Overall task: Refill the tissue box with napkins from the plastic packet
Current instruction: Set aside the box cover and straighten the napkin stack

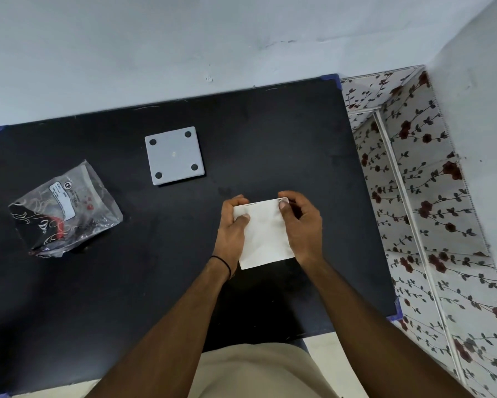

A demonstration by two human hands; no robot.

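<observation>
Black tabletop (126,282) before us: our left hand (231,228) and right hand (301,225) grip the napkin stack (266,234); the box's grey base (174,155) lies ahead-left, nearer our left.

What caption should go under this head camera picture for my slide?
Both hands, left hand and right hand, hold a white napkin stack over the black table, the plastic packet lying left.
</observation>
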